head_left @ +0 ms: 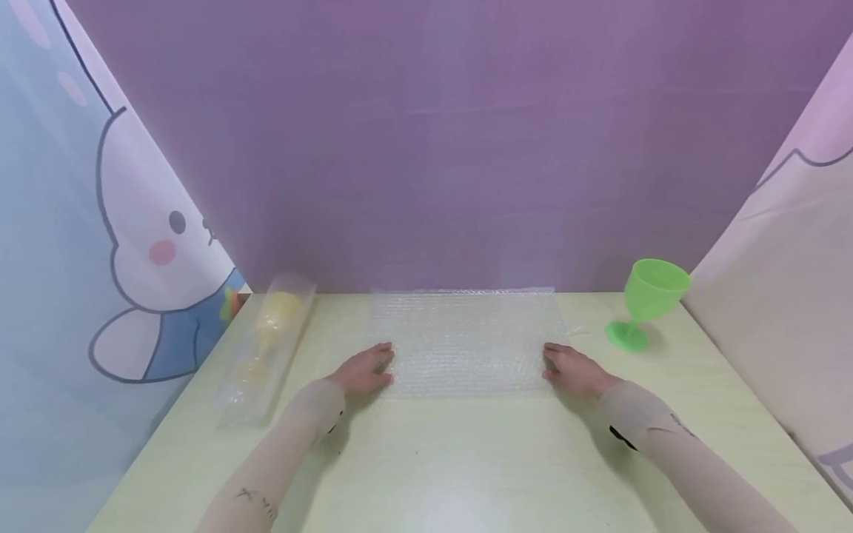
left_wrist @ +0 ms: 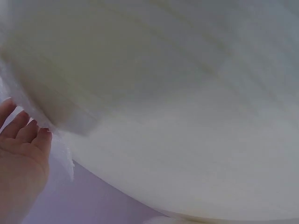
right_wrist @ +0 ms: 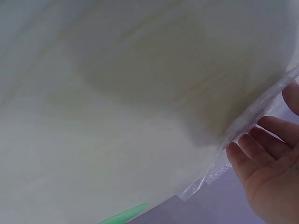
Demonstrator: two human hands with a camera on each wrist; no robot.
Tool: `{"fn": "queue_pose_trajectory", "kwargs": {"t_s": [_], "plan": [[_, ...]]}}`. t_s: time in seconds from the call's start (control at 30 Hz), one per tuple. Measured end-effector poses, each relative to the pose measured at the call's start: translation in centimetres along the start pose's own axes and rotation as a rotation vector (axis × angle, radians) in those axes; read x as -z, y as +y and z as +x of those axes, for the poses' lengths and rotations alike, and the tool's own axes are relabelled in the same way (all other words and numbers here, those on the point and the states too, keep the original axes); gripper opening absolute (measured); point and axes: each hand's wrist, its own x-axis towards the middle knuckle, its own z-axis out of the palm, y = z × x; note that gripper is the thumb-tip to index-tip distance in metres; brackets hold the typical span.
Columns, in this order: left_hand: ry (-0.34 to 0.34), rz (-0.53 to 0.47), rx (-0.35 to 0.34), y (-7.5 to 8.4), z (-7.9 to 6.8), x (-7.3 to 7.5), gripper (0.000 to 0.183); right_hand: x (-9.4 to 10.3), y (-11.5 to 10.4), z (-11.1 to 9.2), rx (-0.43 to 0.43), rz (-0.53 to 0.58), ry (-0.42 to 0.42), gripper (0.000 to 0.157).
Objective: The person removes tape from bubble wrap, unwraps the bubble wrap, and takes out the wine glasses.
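A clear sheet of bubble wrap [head_left: 466, 344] lies spread on the table [head_left: 440, 459]. My left hand [head_left: 364, 370] touches its left edge, thumb and fingers apart. At the opposite edge, the fingertips of my right hand [head_left: 576, 371] rest against the sheet. In the left wrist view the left fingers [left_wrist: 27, 133] meet the plastic; the right fingers [right_wrist: 261, 147] do likewise in the right wrist view. A green plastic goblet [head_left: 656, 292] stands upright at the right. On the left lies a yellow goblet-shaped thing [head_left: 276, 311] inside clear wrapping.
A purple cloth wall [head_left: 440, 148] rises behind the table's far edge. Printed curtains flank both sides, the left one [head_left: 153, 281] with a cartoon rabbit. The green goblet stands near the table's right rear corner, the wrapped thing along the left edge.
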Motion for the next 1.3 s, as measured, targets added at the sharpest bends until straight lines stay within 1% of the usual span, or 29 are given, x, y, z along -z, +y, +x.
{"fn": "queue_pose_trajectory", "kwargs": {"t_s": [0.13, 0.43, 0.57, 0.63, 0.83, 1.03, 1.1, 1.17, 1.3], "plan": [[0.006, -0.009, 0.006, -0.2, 0.2, -0.2, 0.056, -0.1, 0.1, 0.1, -0.022, 0.022, -0.007, 0.049], [0.013, -0.036, 0.003, 0.2, -0.1, -0.1, 0.054, -0.4, 0.2, 0.2, -0.045, 0.039, -0.015, 0.050], [0.018, -0.025, 0.015, 0.1, 0.0, -0.3, 0.053, -0.5, 0.3, 0.2, -0.055, 0.047, -0.019, 0.051], [0.032, -0.013, 0.026, 0.1, -0.1, -0.4, 0.053, -0.6, 0.3, 0.2, -0.057, 0.050, -0.020, 0.051], [0.097, 0.017, 0.089, 0.4, -0.5, -0.5, 0.053, -0.4, 0.2, 0.4, -0.070, 0.061, -0.028, 0.049], [0.111, 0.016, 0.105, 0.8, -1.1, -0.2, 0.052, -0.2, 0.1, 0.8, -0.060, 0.056, -0.017, 0.047], [0.118, 0.013, 0.113, 1.1, -1.4, 0.0, 0.051, -0.1, 0.1, 0.9, -0.067, 0.068, -0.014, 0.047], [0.134, 0.004, 0.136, 1.6, -1.8, 0.2, 0.049, 0.0, 0.2, 0.8, -0.065, 0.073, -0.010, 0.046], [0.204, -0.038, 0.186, 2.8, -3.0, 0.6, 0.043, 0.1, 0.1, 0.5, -0.061, 0.087, 0.010, 0.046]]}}
